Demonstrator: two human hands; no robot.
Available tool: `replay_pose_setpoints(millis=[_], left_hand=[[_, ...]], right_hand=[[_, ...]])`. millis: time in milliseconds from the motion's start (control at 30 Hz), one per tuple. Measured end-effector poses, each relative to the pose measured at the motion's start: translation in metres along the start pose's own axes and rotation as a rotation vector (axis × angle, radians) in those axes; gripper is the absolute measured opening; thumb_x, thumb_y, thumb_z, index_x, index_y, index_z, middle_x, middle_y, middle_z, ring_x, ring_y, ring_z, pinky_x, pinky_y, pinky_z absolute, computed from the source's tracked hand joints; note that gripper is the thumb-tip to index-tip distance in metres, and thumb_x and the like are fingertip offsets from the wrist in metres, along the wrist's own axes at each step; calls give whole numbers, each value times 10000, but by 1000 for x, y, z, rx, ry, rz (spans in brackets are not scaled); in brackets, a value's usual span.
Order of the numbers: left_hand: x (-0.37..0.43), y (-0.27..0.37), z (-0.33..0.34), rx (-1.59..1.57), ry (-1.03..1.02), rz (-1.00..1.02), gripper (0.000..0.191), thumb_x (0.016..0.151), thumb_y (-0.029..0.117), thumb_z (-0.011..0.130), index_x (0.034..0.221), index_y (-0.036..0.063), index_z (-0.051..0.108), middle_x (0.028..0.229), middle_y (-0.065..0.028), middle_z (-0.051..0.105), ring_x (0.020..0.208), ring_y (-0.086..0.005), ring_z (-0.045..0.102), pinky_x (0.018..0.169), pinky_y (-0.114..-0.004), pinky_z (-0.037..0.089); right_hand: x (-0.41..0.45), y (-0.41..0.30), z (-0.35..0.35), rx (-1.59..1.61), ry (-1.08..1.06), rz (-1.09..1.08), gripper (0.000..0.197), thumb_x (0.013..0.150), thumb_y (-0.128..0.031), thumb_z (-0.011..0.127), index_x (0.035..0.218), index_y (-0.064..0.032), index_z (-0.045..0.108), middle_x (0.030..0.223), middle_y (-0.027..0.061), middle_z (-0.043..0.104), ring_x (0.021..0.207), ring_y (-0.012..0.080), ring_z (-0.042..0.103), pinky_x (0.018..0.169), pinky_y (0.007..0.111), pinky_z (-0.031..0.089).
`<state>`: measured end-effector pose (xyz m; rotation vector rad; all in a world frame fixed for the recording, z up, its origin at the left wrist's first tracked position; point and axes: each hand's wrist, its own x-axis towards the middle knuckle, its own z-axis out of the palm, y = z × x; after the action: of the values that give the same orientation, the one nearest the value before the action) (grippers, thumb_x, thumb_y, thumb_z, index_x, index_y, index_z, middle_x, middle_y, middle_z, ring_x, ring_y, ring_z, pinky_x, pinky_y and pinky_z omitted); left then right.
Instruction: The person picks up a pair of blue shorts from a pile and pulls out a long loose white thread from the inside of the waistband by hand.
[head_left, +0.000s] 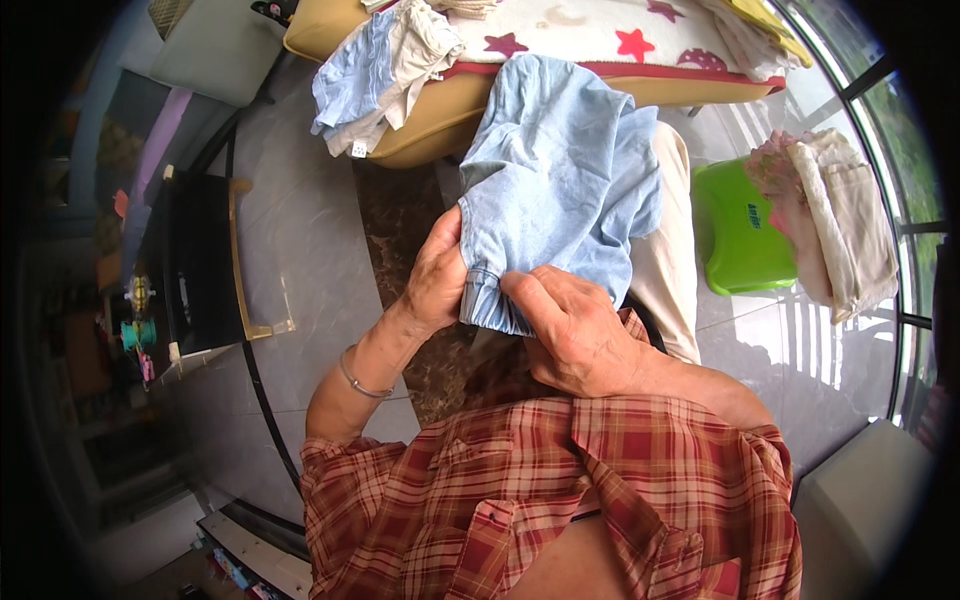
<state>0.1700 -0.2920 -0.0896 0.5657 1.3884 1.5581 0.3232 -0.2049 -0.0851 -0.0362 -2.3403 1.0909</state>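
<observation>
Light blue denim trousers with a gathered elastic waistband lie spread over my lap, their far end against the edge of a padded seat. My left hand grips the left edge of the garment beside the waistband, its fingers partly hidden behind the cloth. With thumb and bent forefinger, my right hand pinches the waistband from the right; its other fingers are curled in. Beneath the denim, a beige trouser leg of mine shows on the right.
Ahead stands a tan padded seat with a star-patterned blanket. Blue and beige clothes hang over its left corner. At right, a green plastic stool bears folded beige and pink clothes. A black-topped low table stands left.
</observation>
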Motion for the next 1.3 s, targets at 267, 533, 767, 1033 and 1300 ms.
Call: replay_pose_setpoints(millis=[267, 533, 767, 1033, 1300], left_hand=[[19, -23, -48, 1546, -336, 708, 87, 658, 3, 500, 595, -47, 534, 628, -237, 533, 588, -373, 552, 560, -451, 438], [17, -14, -44, 1578, -407, 396, 323, 773, 131, 533, 1022, -70, 571, 1043, -257, 569, 988, -404, 523, 919, -439, 384], [12, 3, -28, 854, -244, 172, 597, 888, 235, 520, 1375, -5, 272, 1412, -198, 283, 1298, -282, 307, 1078, -356, 252], [32, 1, -65, 760, -504, 38, 505, 802, 150, 595, 1251, -31, 453, 1271, -168, 498, 1179, -255, 455, 1008, -352, 336], [16, 6, -33, 1271, -369, 331, 504, 825, 212, 579, 1248, -32, 453, 1290, -229, 459, 1193, -315, 450, 1002, -390, 356]], right_hand=[[-13, 5, 18, -15, -122, -153, 338, 564, -13, 579, 894, 26, 516, 631, 75, 440, 583, 249, 503, 495, 352, 405], [-4, -2, 24, -97, -117, -229, 168, 670, -72, 550, 801, -20, 460, 591, 55, 439, 552, 225, 501, 483, 336, 403], [2, -5, 20, -61, -2, -228, 397, 576, -28, 600, 952, 50, 498, 669, 72, 437, 598, 223, 499, 506, 336, 393], [4, -11, 20, -97, -11, -214, 224, 665, -82, 574, 857, -13, 480, 665, 54, 446, 606, 200, 511, 500, 317, 408], [-1, -11, 28, 17, -29, -240, 188, 670, -56, 577, 812, -29, 457, 634, 54, 442, 573, 212, 511, 486, 326, 405]])
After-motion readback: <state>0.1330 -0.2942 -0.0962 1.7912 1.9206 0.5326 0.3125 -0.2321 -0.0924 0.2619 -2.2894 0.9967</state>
